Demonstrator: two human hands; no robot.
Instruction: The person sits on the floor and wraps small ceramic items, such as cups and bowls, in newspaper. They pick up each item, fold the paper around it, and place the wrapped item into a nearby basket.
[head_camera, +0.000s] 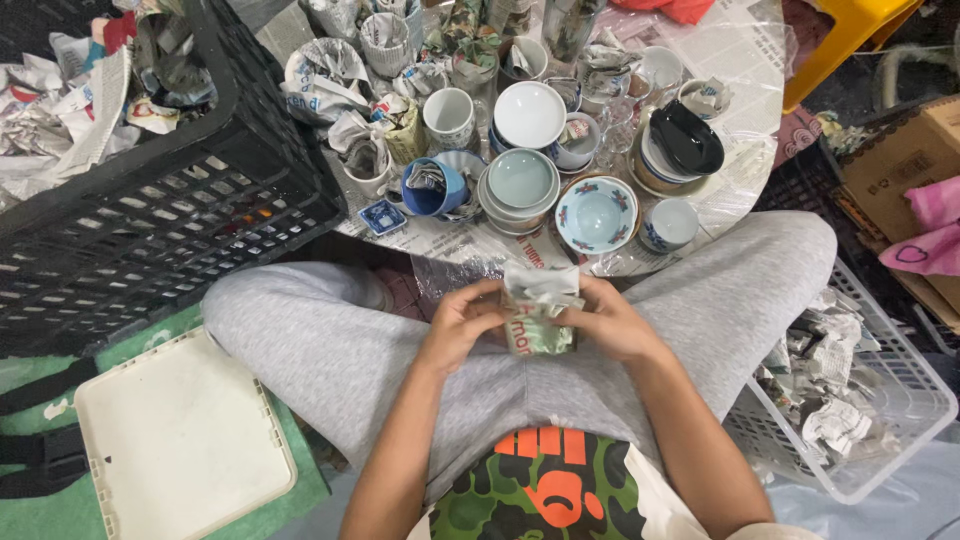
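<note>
Our left hand (462, 325) and right hand (607, 322) both close around one newspaper-wrapped bundle (540, 312) near the table's front edge (480, 250).

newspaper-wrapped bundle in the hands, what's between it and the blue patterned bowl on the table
In the head view, only the table's paper-covered edge lies between the newspaper-wrapped bundle, held by the left hand and right hand, and the blue patterned bowl.

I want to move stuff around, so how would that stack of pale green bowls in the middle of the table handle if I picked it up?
The stack of pale green bowls looks like glazed ceramic, so probably heavy, slick and breakable. Loosely nested, the bowls might shift or tip if lifted one-handed. Cups crowd it, so knocks seem likely.
</note>
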